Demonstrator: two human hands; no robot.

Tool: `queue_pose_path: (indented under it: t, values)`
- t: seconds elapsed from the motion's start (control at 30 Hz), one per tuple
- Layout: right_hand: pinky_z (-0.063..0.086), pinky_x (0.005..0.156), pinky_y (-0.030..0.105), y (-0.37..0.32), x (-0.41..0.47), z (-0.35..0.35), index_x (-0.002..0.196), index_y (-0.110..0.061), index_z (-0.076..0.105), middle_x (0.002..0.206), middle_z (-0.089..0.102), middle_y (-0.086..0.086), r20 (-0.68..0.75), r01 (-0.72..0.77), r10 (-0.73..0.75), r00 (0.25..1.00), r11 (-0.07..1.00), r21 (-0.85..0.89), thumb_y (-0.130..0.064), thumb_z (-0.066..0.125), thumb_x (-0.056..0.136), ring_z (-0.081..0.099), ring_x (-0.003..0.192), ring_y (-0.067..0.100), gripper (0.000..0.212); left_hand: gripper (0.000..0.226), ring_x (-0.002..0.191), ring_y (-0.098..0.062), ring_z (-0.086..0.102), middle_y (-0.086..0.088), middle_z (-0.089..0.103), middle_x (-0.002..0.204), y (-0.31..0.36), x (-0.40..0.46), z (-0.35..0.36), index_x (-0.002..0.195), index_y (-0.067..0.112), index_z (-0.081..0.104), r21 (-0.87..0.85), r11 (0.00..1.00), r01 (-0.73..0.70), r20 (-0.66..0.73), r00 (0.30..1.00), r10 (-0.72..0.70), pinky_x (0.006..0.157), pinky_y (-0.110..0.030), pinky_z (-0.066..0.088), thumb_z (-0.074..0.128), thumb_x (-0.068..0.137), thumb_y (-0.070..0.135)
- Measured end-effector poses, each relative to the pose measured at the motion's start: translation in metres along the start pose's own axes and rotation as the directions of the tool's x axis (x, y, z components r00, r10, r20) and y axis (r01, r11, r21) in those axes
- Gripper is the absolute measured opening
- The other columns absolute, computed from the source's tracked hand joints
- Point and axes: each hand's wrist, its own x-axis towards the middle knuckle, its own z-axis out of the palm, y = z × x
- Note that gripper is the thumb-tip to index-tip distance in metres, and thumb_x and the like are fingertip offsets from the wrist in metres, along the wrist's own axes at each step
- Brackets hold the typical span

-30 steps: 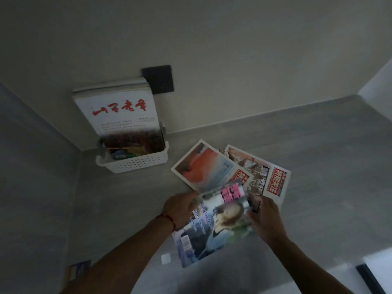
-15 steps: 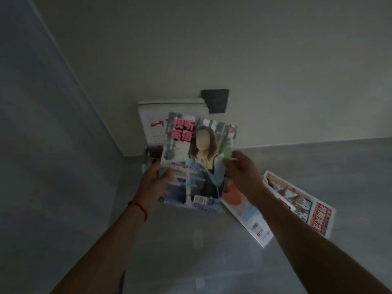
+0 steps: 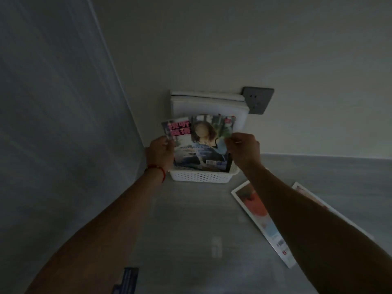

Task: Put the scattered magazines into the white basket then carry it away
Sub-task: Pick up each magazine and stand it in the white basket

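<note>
A white perforated basket (image 3: 200, 177) stands in the corner against the back wall. A magazine with pink lettering and a woman on its cover (image 3: 201, 141) is upright, its lower edge inside the basket. My left hand (image 3: 160, 152) grips its left edge and my right hand (image 3: 244, 150) grips its right edge. Behind it in the basket stand white-covered magazines (image 3: 207, 105). Two more magazines lie flat on the grey surface at the right, one with an orange picture (image 3: 257, 213), the other (image 3: 307, 194) mostly hidden under my right forearm.
A dark wall socket (image 3: 257, 100) sits on the back wall just right of the basket. A grey side panel (image 3: 63, 124) closes off the left. A blue object (image 3: 127, 280) lies at the near left edge of the surface.
Both hands have carried the pink-lettered magazine forward from the pile and lowered its bottom edge into the basket. The view has shifted toward the corner.
</note>
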Motion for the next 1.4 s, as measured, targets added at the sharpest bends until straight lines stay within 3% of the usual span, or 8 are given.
queue_pose_path:
  t: [0.23, 0.37, 0.67, 0.83, 0.97, 1.07, 1.17, 1.4]
  values:
    - [0.051, 0.066, 0.03, 0.033, 0.005, 0.018, 0.085, -0.015, 0.079, 0.078, 0.074, 0.008, 0.048, -0.219, 0.214, 0.976, 0.964, 0.153, -0.014, 0.066, 0.083, 0.068, 0.071, 0.023, 0.013, 0.037, 0.068, -0.014, 0.053, -0.009, 0.054, 0.066, -0.014, 0.016, 0.013, 0.068, -0.005, 0.062, -0.071, 0.997, 0.034, 0.01, 0.999, -0.033, 0.06, -0.026, 0.038, 0.059, 0.096, 0.019]
    - [0.053, 0.081, 0.043, 0.046, 0.004, 0.03, 0.076, -0.002, 0.064, 0.082, 0.062, 0.019, 0.265, -0.553, 0.485, 0.833, 0.719, 0.422, 0.007, 0.059, 0.084, 0.063, 0.071, 0.03, 0.013, 0.036, 0.062, -0.014, 0.052, -0.007, 0.053, 0.061, -0.013, 0.019, 0.023, 0.061, 0.006, 0.062, -0.087, 0.995, 0.056, -0.048, 0.997, -0.06, 0.059, -0.026, 0.039, 0.062, 0.094, 0.022]
    - [0.058, 0.053, 0.036, 0.023, 0.015, 0.056, 0.13, -0.003, 0.051, 0.118, 0.062, 0.019, 0.519, -0.669, 0.423, 0.743, 0.435, 0.603, 0.011, 0.054, 0.088, 0.066, 0.098, 0.036, 0.045, 0.033, 0.064, -0.015, 0.058, -0.007, 0.064, 0.065, -0.005, 0.022, 0.027, 0.067, 0.005, 0.072, -0.103, 0.987, 0.122, -0.13, 0.982, -0.134, 0.06, -0.029, 0.051, 0.064, 0.092, 0.024]
    - [0.058, 0.089, 0.048, 0.027, 0.017, 0.056, 0.127, -0.001, 0.053, 0.129, 0.059, 0.019, 0.515, -0.658, 0.413, 0.751, 0.521, 0.543, 0.015, 0.054, 0.081, 0.058, 0.118, 0.037, 0.049, 0.027, 0.084, -0.02, 0.069, -0.017, 0.076, 0.098, -0.001, 0.025, 0.027, 0.098, 0.0, 0.072, -0.033, 0.992, 0.125, -0.116, 0.985, -0.128, 0.073, -0.027, 0.053, 0.064, 0.093, 0.025]
    - [0.051, 0.058, 0.028, 0.041, 0.002, 0.037, 0.109, 0.001, 0.064, 0.087, 0.064, 0.009, 0.471, -0.536, 0.288, 0.833, 0.63, 0.562, 0.022, 0.044, 0.082, 0.059, 0.076, 0.023, 0.04, 0.04, 0.107, -0.022, 0.066, -0.015, 0.07, 0.121, -0.003, 0.021, 0.026, 0.124, 0.002, 0.061, -0.106, 0.978, 0.178, -0.027, 0.983, -0.181, 0.088, -0.025, 0.05, 0.069, 0.091, 0.023]
    - [0.057, 0.07, 0.034, 0.064, -0.006, 0.006, 0.099, 0.001, 0.072, 0.082, 0.071, 0.011, 0.356, -0.471, 0.312, 0.881, 0.659, 0.587, 0.014, 0.054, 0.088, 0.066, 0.072, 0.024, 0.024, 0.043, 0.113, -0.027, 0.065, -0.017, 0.068, 0.123, -0.002, 0.015, 0.024, 0.126, -0.001, 0.06, -0.039, 0.986, 0.162, 0.019, 0.987, -0.161, 0.09, -0.023, 0.047, 0.067, 0.092, 0.024]
    - [0.051, 0.095, 0.042, 0.104, -0.026, -0.039, 0.111, -0.005, 0.074, 0.106, 0.074, 0.017, 0.161, -0.275, 0.27, 0.949, 0.962, 0.004, 0.0, 0.06, 0.09, 0.068, 0.099, 0.033, 0.026, 0.034, 0.104, -0.035, 0.063, -0.024, 0.067, 0.113, 0.001, 0.004, 0.024, 0.114, -0.007, 0.062, 0.116, 0.985, 0.129, 0.033, 0.99, -0.134, 0.085, -0.034, 0.048, 0.061, 0.093, 0.019]
    - [0.026, 0.115, 0.063, 0.197, -0.115, -0.097, 0.153, -0.013, 0.017, 0.163, 0.01, 0.024, 0.123, -0.406, 0.596, 0.793, 0.669, -0.623, -0.045, 0.062, 0.092, 0.016, 0.149, 0.045, 0.082, 0.044, 0.116, -0.03, 0.057, -0.014, 0.057, 0.128, 0.017, -0.089, 0.062, 0.127, 0.009, 0.056, 0.153, 0.986, -0.064, 0.033, 0.998, 0.059, 0.1, -0.042, 0.049, 0.056, 0.085, -0.003]
